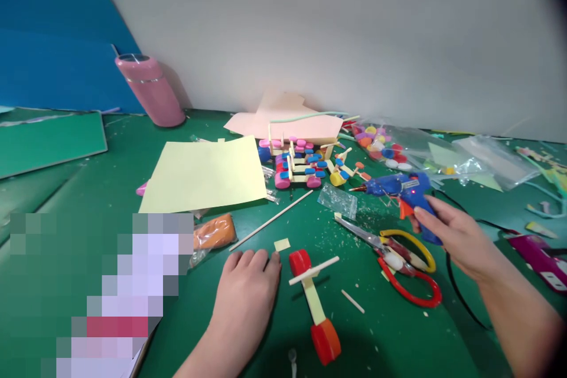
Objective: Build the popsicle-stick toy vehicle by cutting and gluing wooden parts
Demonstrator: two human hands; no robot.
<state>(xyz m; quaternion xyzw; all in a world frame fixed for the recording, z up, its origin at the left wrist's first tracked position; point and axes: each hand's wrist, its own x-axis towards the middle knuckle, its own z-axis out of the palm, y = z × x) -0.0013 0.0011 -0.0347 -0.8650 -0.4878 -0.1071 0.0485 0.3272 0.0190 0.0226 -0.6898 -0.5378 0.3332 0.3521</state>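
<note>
My right hand (456, 236) grips a blue hot glue gun (398, 186) by its handle, fingers at the orange trigger, with the nozzle pointing left above the table. A small red light shows on its body. My left hand (250, 283) rests palm down on the green table, fingers forward and their tips partly hidden, just beside a small pale paper piece (282, 244). Right of that hand lies a pale strip with red-orange wheels (325, 341) at both ends and a thin wooden stick (313, 270) across it. Scissors (390, 254) with red and yellow handles lie below the glue gun.
Behind are small wheeled models (299, 168), a yellow paper sheet (206, 174), pink paper (283, 121) and a pink bottle (153, 91). An orange clay packet (215, 231) and a long stick (270, 221) lie left. Bagged colourful pieces (381, 144) and a purple object (538, 260) are right.
</note>
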